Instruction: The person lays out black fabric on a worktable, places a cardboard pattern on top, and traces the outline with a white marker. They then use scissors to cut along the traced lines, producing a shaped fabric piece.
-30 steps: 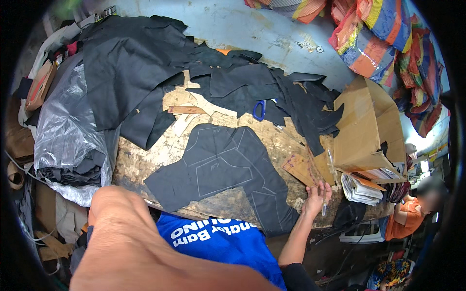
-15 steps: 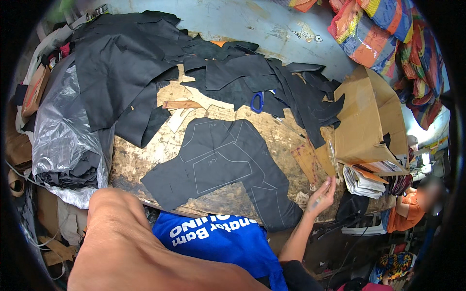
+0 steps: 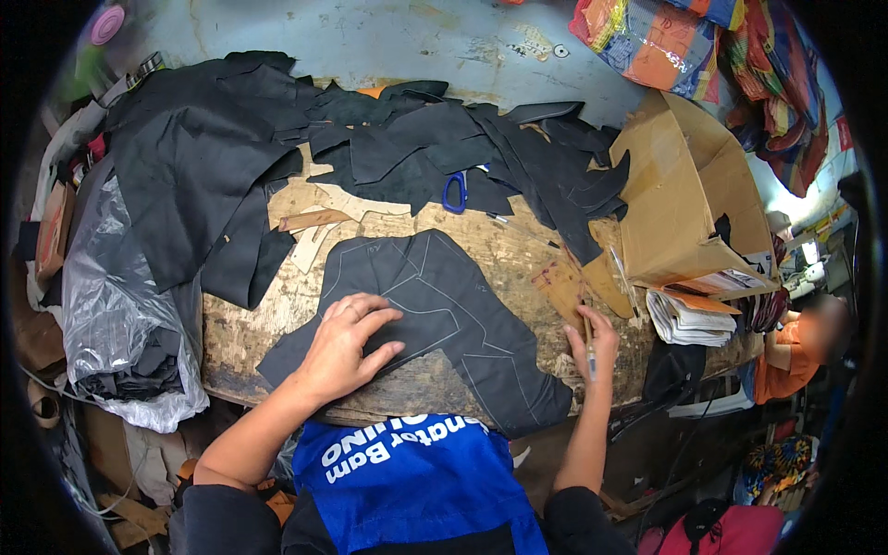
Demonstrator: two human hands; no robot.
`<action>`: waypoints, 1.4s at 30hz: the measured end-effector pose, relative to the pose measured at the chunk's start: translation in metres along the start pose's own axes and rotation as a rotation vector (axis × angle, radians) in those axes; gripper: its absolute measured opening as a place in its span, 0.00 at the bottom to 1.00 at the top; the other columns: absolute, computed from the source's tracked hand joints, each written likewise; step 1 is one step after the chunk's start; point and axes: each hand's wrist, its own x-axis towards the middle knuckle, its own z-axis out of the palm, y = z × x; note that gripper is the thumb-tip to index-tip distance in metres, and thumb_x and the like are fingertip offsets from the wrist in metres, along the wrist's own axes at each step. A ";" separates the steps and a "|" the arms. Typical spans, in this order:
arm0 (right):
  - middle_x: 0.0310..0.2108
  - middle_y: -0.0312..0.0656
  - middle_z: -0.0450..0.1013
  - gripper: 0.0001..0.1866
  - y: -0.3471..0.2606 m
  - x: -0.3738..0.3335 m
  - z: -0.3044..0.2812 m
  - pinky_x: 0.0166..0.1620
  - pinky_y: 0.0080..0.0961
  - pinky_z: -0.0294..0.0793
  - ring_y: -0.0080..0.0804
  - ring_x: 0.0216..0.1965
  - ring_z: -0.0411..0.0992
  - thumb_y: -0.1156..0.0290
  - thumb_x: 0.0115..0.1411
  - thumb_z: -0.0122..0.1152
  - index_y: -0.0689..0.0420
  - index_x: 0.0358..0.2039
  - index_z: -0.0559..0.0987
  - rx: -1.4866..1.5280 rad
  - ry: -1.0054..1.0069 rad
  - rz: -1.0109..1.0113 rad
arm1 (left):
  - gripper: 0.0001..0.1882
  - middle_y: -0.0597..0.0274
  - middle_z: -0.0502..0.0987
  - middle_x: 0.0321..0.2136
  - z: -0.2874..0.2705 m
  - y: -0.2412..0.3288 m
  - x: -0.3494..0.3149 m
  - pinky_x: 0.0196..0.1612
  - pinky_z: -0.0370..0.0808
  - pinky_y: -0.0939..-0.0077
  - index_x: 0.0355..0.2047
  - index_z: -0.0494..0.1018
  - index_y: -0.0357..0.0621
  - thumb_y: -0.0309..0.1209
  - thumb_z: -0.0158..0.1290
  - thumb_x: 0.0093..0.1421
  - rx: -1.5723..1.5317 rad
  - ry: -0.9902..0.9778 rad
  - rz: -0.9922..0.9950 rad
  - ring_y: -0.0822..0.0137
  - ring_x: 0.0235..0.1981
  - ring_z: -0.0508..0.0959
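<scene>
A black leather piece with outlines drawn in silver-white lines lies flat on the worn wooden board in front of me. My left hand rests on its left part, palm down and fingers spread. Just off the leather's right side, my right hand is closed around a slim pen, held upright between thumb and fingers. Beyond that hand lie brown pattern pieces, with another thin stick-like tool beside them.
Black leather sheets are heaped along the back and left. Blue-handled scissors and pale pattern pieces lie before them. A cardboard box and folded papers stand right; a plastic bag is left. A person in orange sits far right.
My left hand, hidden before with its arm across the lower left, now lies on the leather. My right hand has turned from palm up and shows the pen upright. The view has shifted.
</scene>
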 end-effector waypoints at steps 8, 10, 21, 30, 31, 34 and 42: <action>0.36 0.52 0.74 0.18 0.006 0.001 0.006 0.44 0.35 0.73 0.49 0.38 0.73 0.83 0.40 0.62 0.65 0.37 0.77 -0.178 0.086 -0.310 | 0.41 0.45 0.69 0.43 0.024 -0.042 -0.022 0.49 0.68 0.62 0.51 0.69 0.42 0.42 0.70 0.35 0.302 0.229 -0.441 0.50 0.45 0.69; 0.34 0.50 0.75 0.16 0.004 0.002 0.012 0.41 0.33 0.74 0.44 0.35 0.75 0.86 0.42 0.58 0.65 0.36 0.77 -0.122 0.250 -0.447 | 0.41 0.51 0.71 0.35 0.017 -0.048 -0.021 0.42 0.71 0.66 0.51 0.69 0.42 0.38 0.71 0.34 0.119 0.177 -0.588 0.55 0.37 0.72; 0.28 0.35 0.74 0.09 0.003 0.018 0.020 0.30 0.11 0.65 0.13 0.27 0.68 0.81 0.55 0.55 0.67 0.38 0.75 0.733 0.248 0.157 | 0.34 0.52 0.74 0.33 -0.020 -0.049 -0.041 0.40 0.71 0.67 0.46 0.72 0.40 0.30 0.70 0.35 0.121 0.279 -0.623 0.56 0.35 0.74; 0.29 0.49 0.76 0.06 -0.027 0.004 0.004 0.38 0.31 0.74 0.44 0.33 0.75 0.78 0.51 0.58 0.64 0.31 0.78 -0.053 0.224 -0.380 | 0.29 0.48 0.73 0.42 -0.011 -0.041 -0.026 0.50 0.67 0.63 0.44 0.72 0.37 0.31 0.67 0.40 0.066 0.296 -0.419 0.51 0.45 0.71; 0.29 0.49 0.76 0.06 -0.027 0.002 0.004 0.38 0.31 0.74 0.44 0.33 0.75 0.78 0.52 0.58 0.63 0.31 0.78 -0.028 0.070 -0.405 | 0.29 0.48 0.72 0.42 -0.010 -0.041 -0.025 0.50 0.67 0.63 0.43 0.72 0.37 0.31 0.67 0.40 0.049 0.291 -0.418 0.51 0.45 0.71; 0.32 0.50 0.75 0.09 -0.006 0.016 -0.009 0.42 0.33 0.72 0.46 0.35 0.74 0.79 0.51 0.60 0.64 0.35 0.77 -0.107 0.174 -0.132 | 0.27 0.48 0.72 0.42 -0.008 -0.043 -0.026 0.50 0.67 0.63 0.43 0.73 0.37 0.31 0.67 0.41 0.051 0.285 -0.389 0.52 0.46 0.71; 0.35 0.53 0.75 0.11 0.060 0.042 -0.028 0.45 0.33 0.70 0.49 0.39 0.73 0.81 0.50 0.58 0.65 0.37 0.77 -0.212 0.043 -0.178 | 0.24 0.51 0.71 0.42 0.002 -0.035 -0.032 0.50 0.67 0.63 0.41 0.74 0.40 0.32 0.66 0.42 0.022 0.241 -0.328 0.51 0.46 0.70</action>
